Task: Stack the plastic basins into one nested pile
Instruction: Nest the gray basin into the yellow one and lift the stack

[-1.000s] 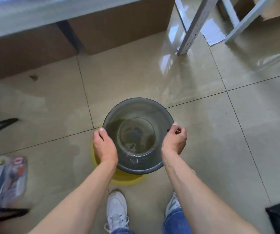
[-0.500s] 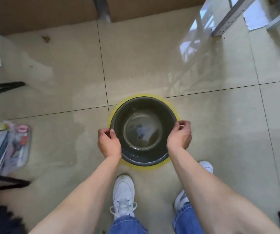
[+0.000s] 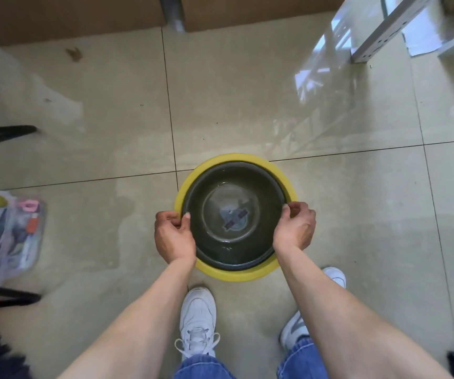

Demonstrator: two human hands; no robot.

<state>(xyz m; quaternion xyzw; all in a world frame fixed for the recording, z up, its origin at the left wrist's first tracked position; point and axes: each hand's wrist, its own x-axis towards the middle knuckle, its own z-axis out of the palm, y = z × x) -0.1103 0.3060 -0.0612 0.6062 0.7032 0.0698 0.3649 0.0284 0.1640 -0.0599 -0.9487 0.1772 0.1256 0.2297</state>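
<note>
A clear grey basin (image 3: pixel 234 187) sits nested inside a yellow basin (image 3: pixel 236 273) on the tiled floor, only the yellow rim showing around it. My left hand (image 3: pixel 174 236) pinches the grey basin's rim on its left side. My right hand (image 3: pixel 295 228) pinches the rim on the right. A grey label shows through the bottom of the grey basin.
My two white shoes (image 3: pixel 197 321) stand just behind the basins. A clear pouch of small items (image 3: pixel 10 231) lies at the left, with black legs (image 3: pixel 1 132) near it. Cardboard boxes (image 3: pixel 70 15) line the top. A white metal frame (image 3: pixel 379 34) stands at top right.
The grey basin has come down from above the yellow basin and now sits inside it. Both hands stayed on its rim and moved down with it.
</note>
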